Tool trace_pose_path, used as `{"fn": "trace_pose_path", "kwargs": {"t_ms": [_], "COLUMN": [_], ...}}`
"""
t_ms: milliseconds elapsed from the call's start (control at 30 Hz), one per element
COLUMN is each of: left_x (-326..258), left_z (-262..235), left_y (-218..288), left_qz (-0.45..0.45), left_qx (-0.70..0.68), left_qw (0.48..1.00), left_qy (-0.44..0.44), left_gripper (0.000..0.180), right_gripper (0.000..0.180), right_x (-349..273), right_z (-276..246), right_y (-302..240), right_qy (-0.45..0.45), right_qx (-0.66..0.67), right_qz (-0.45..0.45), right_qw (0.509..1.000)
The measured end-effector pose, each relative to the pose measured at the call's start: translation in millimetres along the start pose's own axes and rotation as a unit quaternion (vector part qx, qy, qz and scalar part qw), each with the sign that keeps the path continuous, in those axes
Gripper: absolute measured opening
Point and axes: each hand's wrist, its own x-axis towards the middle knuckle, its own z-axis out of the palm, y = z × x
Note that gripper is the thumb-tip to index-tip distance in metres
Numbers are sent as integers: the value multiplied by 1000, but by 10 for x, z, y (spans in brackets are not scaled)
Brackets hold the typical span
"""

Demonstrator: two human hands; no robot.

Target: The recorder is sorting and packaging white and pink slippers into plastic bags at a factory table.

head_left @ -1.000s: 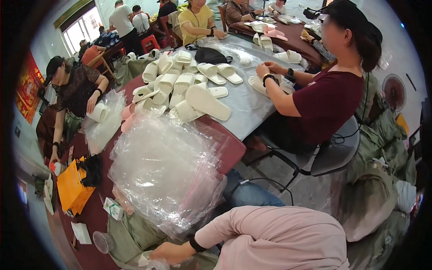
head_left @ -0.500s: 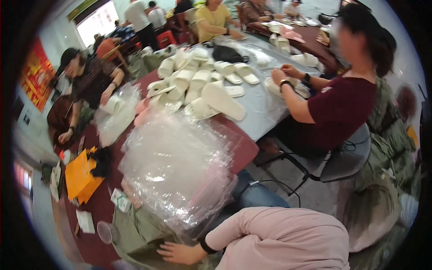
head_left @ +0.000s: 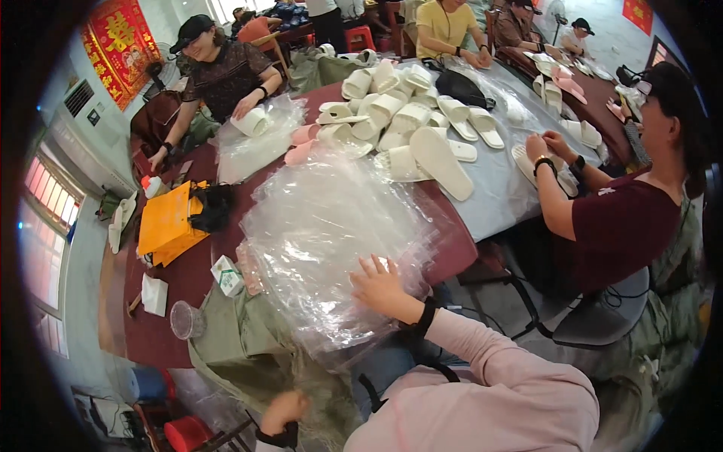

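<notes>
My right hand (head_left: 382,291) lies with spread fingers on a pile of clear plastic bags (head_left: 324,226) at the table's near side. Low at the left, my left hand (head_left: 286,410) looks curled and slightly blurred beside a green woven sack (head_left: 248,331); whatever it may hold is hidden. Beyond the bags is a heap of cream slide sandals (head_left: 384,113), with a single sandal (head_left: 442,162) lying at its right front. Two pink slippers (head_left: 303,145) sit against the heap's left side.
An orange bag (head_left: 172,224), a small tissue box (head_left: 227,276), a white box (head_left: 154,294) and a clear cup (head_left: 187,320) stand on the left. A co-worker on the right (head_left: 621,222) handles a sandal; another at the far left (head_left: 226,75) has a hand by a bagged sandal.
The view has shifted, so the table appears farther right. A spread hand lay low over the green sack; now my right hand rests on the bags and my left shows at the lower left.
</notes>
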Motion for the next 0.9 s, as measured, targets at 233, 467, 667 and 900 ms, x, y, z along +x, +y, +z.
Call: {"fn": "trace_pose_path", "kwargs": {"t_ms": [233,467,667,900], "left_x": [715,1359,1479,1441], "left_z": [-1181,-964,-934,-899], "left_y": [1667,1955,2088,1958], "left_qz": [144,93,98,83], "left_qx": [-27,70,63,61], "left_qw": [841,894,895,900], "left_qy": [521,433,431,423], "left_gripper": [41,55,56,55], "right_gripper": [46,51,85,42], "right_x": [-173,18,754,662], "right_z": [19,-530,-559,-734], "right_y": [161,1634,3106,2735], "right_qy": [61,358,407,96], "right_qx": [115,252,1,501], "right_qz": [-88,103,272,194], "right_qw": [988,893,872,838]}}
